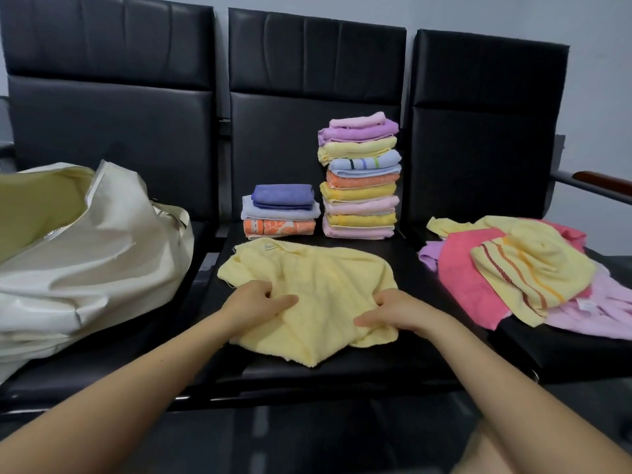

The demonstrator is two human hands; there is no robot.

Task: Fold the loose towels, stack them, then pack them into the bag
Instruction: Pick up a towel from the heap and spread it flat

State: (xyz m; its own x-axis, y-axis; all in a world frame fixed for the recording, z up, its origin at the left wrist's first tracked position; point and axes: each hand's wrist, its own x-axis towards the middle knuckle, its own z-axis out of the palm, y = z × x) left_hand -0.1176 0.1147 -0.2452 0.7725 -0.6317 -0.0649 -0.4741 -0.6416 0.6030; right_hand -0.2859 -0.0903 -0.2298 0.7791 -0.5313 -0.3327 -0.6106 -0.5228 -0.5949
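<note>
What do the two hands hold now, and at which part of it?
Both hands grip the pale yellow towel on the middle seat: the left hand bunches its near left part, the right hand its near right part.

Fuzzy matt terry-cloth yellow towel (318, 285), smooth cream canvas bag (95, 254), glossy black leather-look seats (307, 131).

Black seats (342, 367) bear bag (102, 254), towels (307, 292) (two stacks, perhaps leaning).
</note>
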